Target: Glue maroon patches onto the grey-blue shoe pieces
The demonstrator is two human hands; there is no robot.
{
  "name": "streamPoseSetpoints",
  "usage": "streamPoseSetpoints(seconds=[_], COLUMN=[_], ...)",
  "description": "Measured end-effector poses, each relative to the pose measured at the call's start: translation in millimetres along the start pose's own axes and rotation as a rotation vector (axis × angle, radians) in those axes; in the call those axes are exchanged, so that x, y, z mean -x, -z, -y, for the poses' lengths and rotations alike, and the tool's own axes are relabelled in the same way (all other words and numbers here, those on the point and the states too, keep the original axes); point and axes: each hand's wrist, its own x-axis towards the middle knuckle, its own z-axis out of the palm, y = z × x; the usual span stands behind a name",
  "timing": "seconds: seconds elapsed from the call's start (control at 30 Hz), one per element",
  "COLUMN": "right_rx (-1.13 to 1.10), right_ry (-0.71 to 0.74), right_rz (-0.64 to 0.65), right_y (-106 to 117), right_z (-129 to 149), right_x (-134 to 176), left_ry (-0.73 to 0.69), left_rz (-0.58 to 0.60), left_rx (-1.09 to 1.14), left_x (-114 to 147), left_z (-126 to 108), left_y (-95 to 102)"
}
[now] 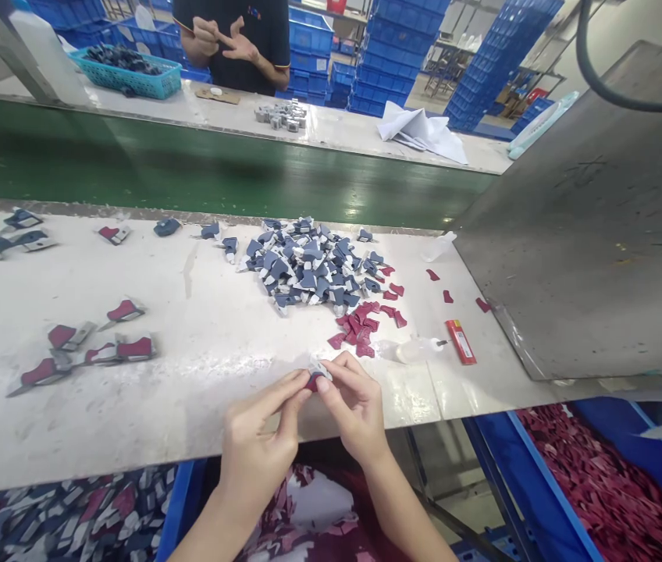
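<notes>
Between my two hands, just over the table's near edge, is a small grey plastic part with a dark red piece (315, 380) on it. My left hand (264, 417) pinches it from the left with thumb and fingers. From the other side, the thumb and fingers of my right hand (357, 406) press on the same part, partly covering it. Beyond my hands lies a heap of blue-and-white plastic parts (307, 265). Loose dark red pieces (360, 324) are scattered at the heap's near right side.
A clear bottle (416, 350) and a red-orange box (460, 342) lie right of my hands. Assembled parts (126, 349) sit at left. Blue bins (559, 492) stand below the table. A metal panel (594, 218) rises at right. Another person (234, 43) works across the green conveyor (219, 168).
</notes>
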Motion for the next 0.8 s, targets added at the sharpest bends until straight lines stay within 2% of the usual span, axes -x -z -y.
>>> streamPoseSetpoints(seconds=[0.07,0.2,0.33,0.4,0.5,0.6,0.67,0.7,0.8], right_rx=[-0.025,-0.029,-0.031,-0.109,-0.299,-0.381,-0.313,-0.234,0.130], right_ry=[-0.040,-0.059,-0.052,-0.126,-0.344,-0.457,-0.378,-0.289,0.124], right_rz=[0.028,0.044,0.012,0.004,0.036,0.042,0.019,0.003,-0.061], right_y=[-2.3,-4.7,-6.5,-6.9,-6.6,-5.6,-3.7,-2.0,6.6], right_z=[-0.3,-1.9,-1.7,-2.8,-8.0,-13.2,-13.0,-11.3,-1.5], right_x=[-1.7,-4.2,-6.0,-7.7,-10.4,-10.8,-9.2,-8.3,-6.8], left_ry=[0.013,0.104,0.014,0.017,0.093,0.092,0.081,0.089,0.149], left_rz=[-0.012,0.063,0.017,0.059,0.168,0.181,0.158,0.158,0.222], left_rx=[-0.027,0.010,-0.106,-0.100,-0.044,-0.025,-0.005,0.013,0.090], left_x=[1.0,-1.1,-1.1,-2.1,-5.6,-8.8,-10.4,-11.3,-13.9], left_z=[3.1,6.5,4.7,4.2,5.4,6.3,4.7,3.2,-3.4], left_y=[0.6,1.8,1.9,2.8,5.0,6.7,7.8,8.5,12.6])
